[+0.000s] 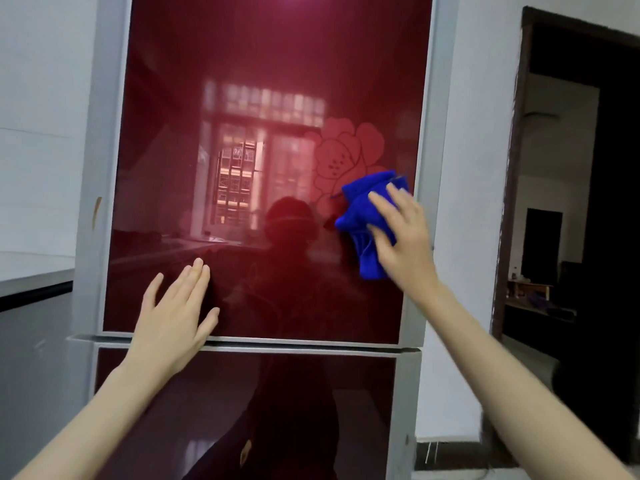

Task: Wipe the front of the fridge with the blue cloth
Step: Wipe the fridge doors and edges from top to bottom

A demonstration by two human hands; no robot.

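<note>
The left hand (173, 313) is lying open and flat, fingers spread, against the lower part of the fridge (263, 81)'s glossy red upper door. The right hand (403, 237) is pressing the bunched blue cloth (363, 216) against the door's right side, partly covering a pale flower print (343, 154). A dark doorway (571, 202) is standing at far right.

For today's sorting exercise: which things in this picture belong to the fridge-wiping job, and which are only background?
Job: blue cloth, right hand pressing it, upper fridge door, lower fridge door, left hand flat on the door.

Background: dark doorway, white wall, grey counter.
</note>
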